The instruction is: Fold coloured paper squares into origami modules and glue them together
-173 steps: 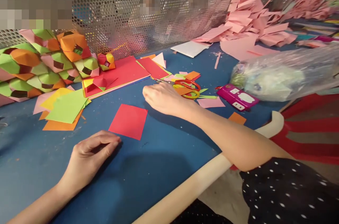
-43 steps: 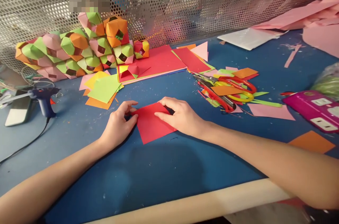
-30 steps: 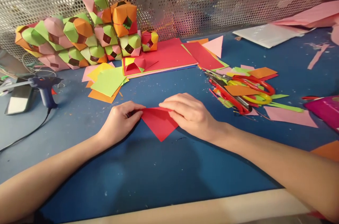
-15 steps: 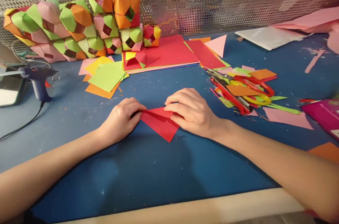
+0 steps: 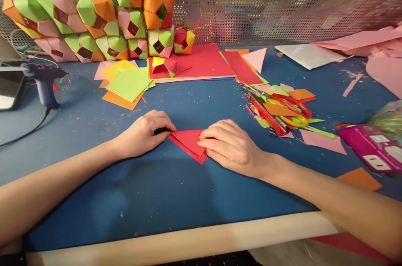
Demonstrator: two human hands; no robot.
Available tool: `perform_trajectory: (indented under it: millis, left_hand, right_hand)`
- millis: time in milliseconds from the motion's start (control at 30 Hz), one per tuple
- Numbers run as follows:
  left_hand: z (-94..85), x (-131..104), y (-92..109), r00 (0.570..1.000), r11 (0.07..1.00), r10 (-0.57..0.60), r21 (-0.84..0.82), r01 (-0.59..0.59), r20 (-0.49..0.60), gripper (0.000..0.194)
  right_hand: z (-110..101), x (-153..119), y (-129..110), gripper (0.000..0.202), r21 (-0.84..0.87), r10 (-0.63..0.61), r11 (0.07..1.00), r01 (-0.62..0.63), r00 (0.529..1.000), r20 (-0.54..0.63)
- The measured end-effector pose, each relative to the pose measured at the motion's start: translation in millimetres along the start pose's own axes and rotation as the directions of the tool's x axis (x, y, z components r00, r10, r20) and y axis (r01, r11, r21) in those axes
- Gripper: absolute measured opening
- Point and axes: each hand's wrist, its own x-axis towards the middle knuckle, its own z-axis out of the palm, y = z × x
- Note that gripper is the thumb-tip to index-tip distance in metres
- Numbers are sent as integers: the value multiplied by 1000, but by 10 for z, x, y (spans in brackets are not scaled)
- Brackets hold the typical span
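A small red paper (image 5: 188,142), folded over on itself into a rough triangle with its point toward me, lies on the blue table between my hands. My left hand (image 5: 149,132) pinches its left corner between thumb and fingers. At the right side, my right hand (image 5: 230,144) holds the paper's edge and upper flap with bent fingers. The lower layer shows a little beyond the flap along the lower left edge.
Folded paper shapes (image 5: 97,12) are stacked at the back left, near a glue gun (image 5: 45,86). Green squares (image 5: 128,83) and red sheets (image 5: 201,60) lie behind my hands. Scissors (image 5: 279,111) rest on scraps at right, before a magenta packet (image 5: 370,146).
The red paper's upper flap has come down toward me over the lower layer. My right hand has moved slightly nearer me with it. The whole view has shifted a little.
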Motion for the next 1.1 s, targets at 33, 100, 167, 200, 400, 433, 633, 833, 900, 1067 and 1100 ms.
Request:
perform_trajectory:
  millis: [33, 100, 167, 200, 400, 433, 633, 833, 900, 1067, 1100]
  left_hand:
    - [-3, 3, -1, 1000, 1000, 12, -9, -12, 9, 18]
    - [-7, 9, -4, 999, 999, 26, -25, -25, 29, 17]
    - [-10, 15, -9, 998, 999, 34, -34, -33, 47, 17]
    - [-10, 18, -12, 998, 999, 39, -35, -38, 53, 17]
    - [-13, 29, -29, 996, 997, 60, -57, -56, 69, 18]
    - [-15, 29, -30, 995, 997, 59, -61, -54, 75, 18]
    - [-27, 36, -30, 993, 997, 47, -73, -39, 104, 20]
    - [-22, 45, -33, 994, 997, 28, -79, -20, 103, 19]
    - [-21, 43, -36, 995, 997, 24, -75, -16, 101, 19]
    - [-21, 47, -32, 995, 997, 20, -71, -13, 98, 19]
    - [-22, 48, -30, 995, 997, 22, -71, -15, 101, 19]
  right_hand:
    - [-12, -21, -9, 13, 14, -3, 1000, 3, 1000, 8]
    - [-35, -54, -2, 14, 45, -7, 999, 6, 999, 34]
    - [-59, -79, 33, 14, 70, -4, 998, 0, 998, 60]
    - [-71, -92, 57, 15, 77, 1, 997, -6, 998, 69]
    - [-117, -144, 145, 14, 101, -25, 995, 16, 995, 95]
    - [-124, -144, 141, 14, 99, -42, 995, 32, 994, 96]
    - [-191, -116, 82, 17, 58, -96, 994, 88, 985, 145]
    - [-219, -108, 48, 22, 22, -106, 994, 104, 976, 189]
    - [-220, -108, 43, 23, 17, -104, 995, 103, 973, 204]
    - [-224, -115, 42, 23, 20, -102, 995, 100, 972, 213]
    - [-225, -116, 43, 23, 20, -102, 995, 100, 972, 213]
